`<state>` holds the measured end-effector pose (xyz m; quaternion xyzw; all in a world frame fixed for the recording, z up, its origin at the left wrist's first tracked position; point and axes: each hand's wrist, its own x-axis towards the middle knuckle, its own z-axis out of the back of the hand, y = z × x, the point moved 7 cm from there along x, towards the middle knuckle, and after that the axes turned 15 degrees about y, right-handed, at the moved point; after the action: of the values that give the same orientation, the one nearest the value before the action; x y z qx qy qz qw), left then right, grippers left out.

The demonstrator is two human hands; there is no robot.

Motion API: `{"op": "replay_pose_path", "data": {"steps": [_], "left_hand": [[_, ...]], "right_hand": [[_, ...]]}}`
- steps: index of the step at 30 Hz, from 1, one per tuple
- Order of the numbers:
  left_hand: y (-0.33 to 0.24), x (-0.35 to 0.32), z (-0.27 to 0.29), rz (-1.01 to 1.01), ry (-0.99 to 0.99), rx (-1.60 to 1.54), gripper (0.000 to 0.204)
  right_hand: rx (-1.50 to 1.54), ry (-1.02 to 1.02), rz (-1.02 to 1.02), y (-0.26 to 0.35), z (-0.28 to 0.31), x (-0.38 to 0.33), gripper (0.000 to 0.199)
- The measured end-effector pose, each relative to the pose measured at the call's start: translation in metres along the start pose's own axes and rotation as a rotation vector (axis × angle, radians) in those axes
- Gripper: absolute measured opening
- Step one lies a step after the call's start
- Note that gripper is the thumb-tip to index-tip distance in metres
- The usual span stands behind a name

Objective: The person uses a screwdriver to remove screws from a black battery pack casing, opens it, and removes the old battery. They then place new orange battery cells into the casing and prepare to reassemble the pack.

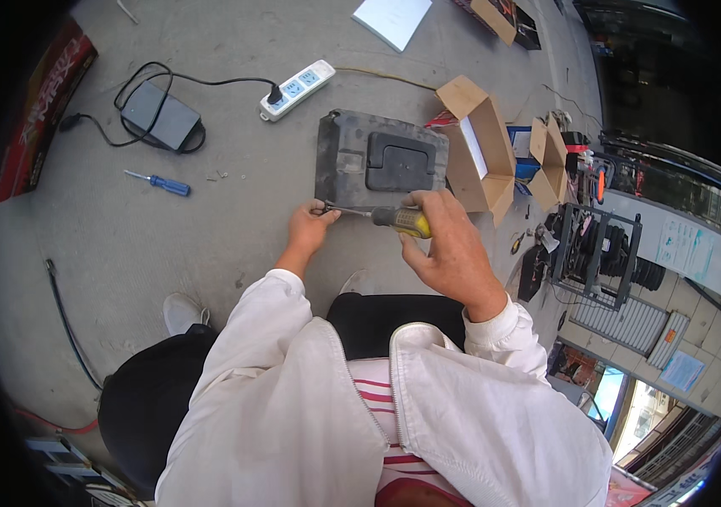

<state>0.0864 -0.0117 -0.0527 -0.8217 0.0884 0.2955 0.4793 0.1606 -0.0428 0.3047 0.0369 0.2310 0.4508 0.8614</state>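
My right hand is wrapped round the yellow and black handle of a screwdriver. The shaft points left, along the near edge of a black plastic case that lies on the concrete floor. At the screwdriver's tip, by the case's near left corner, the fingers of my left hand are pinched together. Whatever is between those fingers is too small to make out. A raised panel with a handle shape is on the upper face of the case.
Beyond the case lies a white power strip with a black plug in it. A grey power adapter, its cable and a blue screwdriver are left. Open cardboard boxes stand right, near a metal rack. A red box stands far left.
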Motion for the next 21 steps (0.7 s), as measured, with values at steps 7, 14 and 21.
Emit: {"op": "replay_pose_path", "data": {"steps": [7, 14, 21], "left_hand": [[0.021, 0.012, 0.017, 0.018, 0.071, -0.087, 0.039], [0.003, -0.002, 0.011, 0.028, 0.18, -0.113, 0.032], [0.018, 0.012, 0.015, 0.037, 0.225, -0.153, 0.035]], "right_hand": [[0.127, 0.223, -0.236, -0.025, -0.01, 0.006, 0.037], [0.221, 0.151, -0.189, -0.025, -0.013, -0.007, 0.033], [0.004, -0.151, -0.015, -0.02, -0.015, -0.012, 0.035]]}}
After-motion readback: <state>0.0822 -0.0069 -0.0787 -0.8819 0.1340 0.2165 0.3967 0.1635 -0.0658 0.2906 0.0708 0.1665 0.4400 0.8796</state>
